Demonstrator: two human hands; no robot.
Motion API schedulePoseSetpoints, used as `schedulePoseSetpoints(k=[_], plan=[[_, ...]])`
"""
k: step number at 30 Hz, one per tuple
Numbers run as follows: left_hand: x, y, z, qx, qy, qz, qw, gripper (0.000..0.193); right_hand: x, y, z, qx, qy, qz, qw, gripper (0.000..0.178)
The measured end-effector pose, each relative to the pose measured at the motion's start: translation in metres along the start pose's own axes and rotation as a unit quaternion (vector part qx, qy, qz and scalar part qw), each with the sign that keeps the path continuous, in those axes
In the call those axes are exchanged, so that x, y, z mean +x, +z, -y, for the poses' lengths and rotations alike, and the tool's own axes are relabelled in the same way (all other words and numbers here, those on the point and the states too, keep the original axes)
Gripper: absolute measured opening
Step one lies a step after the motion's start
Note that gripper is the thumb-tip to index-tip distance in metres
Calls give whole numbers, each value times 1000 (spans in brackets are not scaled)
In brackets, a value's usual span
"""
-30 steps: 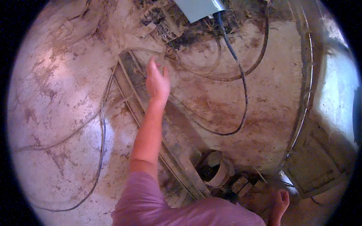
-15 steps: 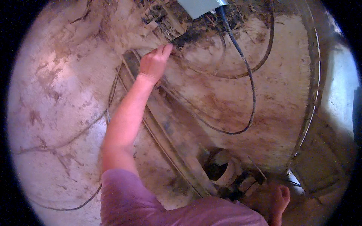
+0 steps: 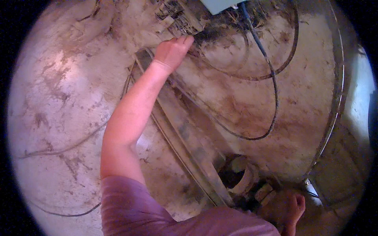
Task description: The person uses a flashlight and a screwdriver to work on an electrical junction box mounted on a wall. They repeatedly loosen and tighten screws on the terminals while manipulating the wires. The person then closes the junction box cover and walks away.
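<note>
Long reach over a dirty floor (image 3: pixel 59 118)

A long beam (image 3: pixel 179 126) lies slantwise across the floor, perhaps simply because its length fits there. Beside it a dark cable (image 3: pixel 277 100) hangs in a wide loop from near a pale box (image 3: pixel 220 4), probably left slack for spare length. A round container (image 3: pixel 249 181) sits near the beam's lower end.

The left arm stretches over the beam, seemingly because the slotted metal part (image 3: pixel 179 19) is far from the body. That part lies just beyond the left hand (image 3: pixel 174 51), whose fingers are bunched together; whether they grip anything, I cannot tell. The right hand (image 3: pixel 295 206) is loosely curled near the container, its contents unclear.
</note>
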State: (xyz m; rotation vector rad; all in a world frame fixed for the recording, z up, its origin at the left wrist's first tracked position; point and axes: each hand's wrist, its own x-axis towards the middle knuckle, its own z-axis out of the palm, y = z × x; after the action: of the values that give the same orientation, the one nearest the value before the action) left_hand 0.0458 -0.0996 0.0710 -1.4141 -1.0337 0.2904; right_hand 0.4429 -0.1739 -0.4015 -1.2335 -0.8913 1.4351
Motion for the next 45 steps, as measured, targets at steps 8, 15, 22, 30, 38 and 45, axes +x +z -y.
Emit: schedulePoseSetpoints(k=[8,15,22,30,38,45], plan=[[-3,5,9,-27,17,25,999,9,6,-9,-28,-57,-61,-18,996,5],[-12,10,-11,-103,-169,147,969,13,11,-11,-31,-48,-28,-19,998,6],[-20,24,-21,-258,-364,33,894,22,21,-37,-56,-213,-30,24,976,42],[-32,43,-23,-838,-526,-7,148,17,-3,-26,-23,-33,-28,38,998,27],[-44,51,-16,-818,-552,27,160,15,14,-52,-64,-207,-4,35,978,27],[-36,29,-38,-83,-250,-53,963,11,23,-38,-71,-33,-24,11,999,7]])
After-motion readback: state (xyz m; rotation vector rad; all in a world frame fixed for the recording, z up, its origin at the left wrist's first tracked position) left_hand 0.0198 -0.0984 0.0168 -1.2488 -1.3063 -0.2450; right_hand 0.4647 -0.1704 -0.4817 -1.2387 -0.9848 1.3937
